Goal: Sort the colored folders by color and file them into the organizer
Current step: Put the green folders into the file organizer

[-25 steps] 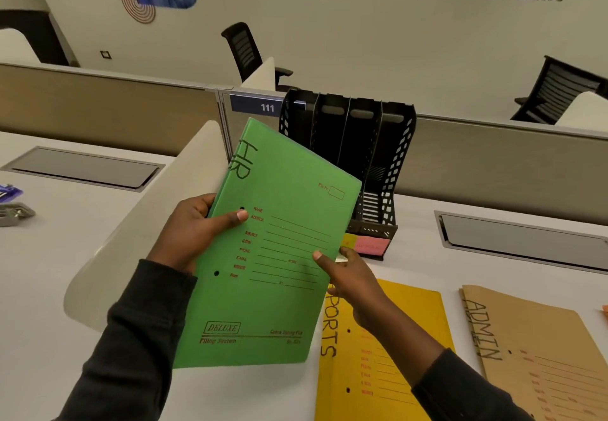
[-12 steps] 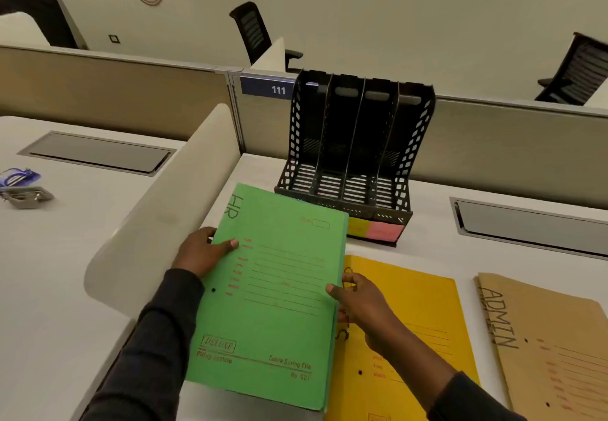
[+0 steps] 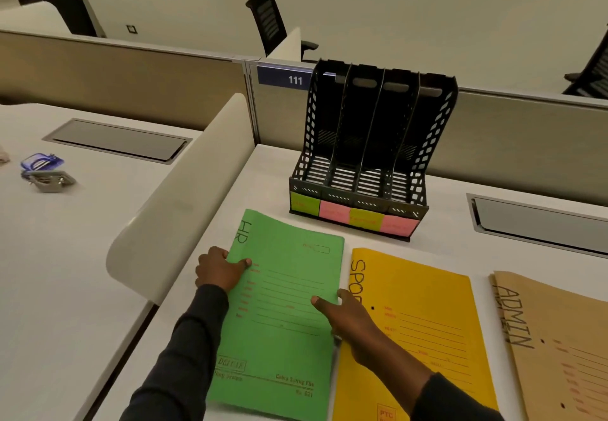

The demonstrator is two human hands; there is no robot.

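Note:
A green folder [image 3: 283,318] marked "HR" lies low over the white desk, held at both long edges. My left hand [image 3: 218,269] grips its left edge, thumb on top. My right hand [image 3: 348,318] grips its right edge, thumb on the cover. A yellow folder [image 3: 424,332] lies flat to the right, then a brown folder [image 3: 559,348] marked "ADMIN". The black four-slot organizer [image 3: 371,154] stands behind them, its slots holding no folders, with green and pink sticky labels [image 3: 353,216] along its front.
A curved cream divider panel [image 3: 184,197] runs along the left of the folders. A blue and metal object [image 3: 44,172] lies on the neighbouring desk. Grey cable hatches [image 3: 539,223] are set into the desks. Partition walls stand behind the organizer.
Both hands lowered the green folder from upright in front of the organizer down to the desk, beside the yellow folder. The organizer's labels came into view.

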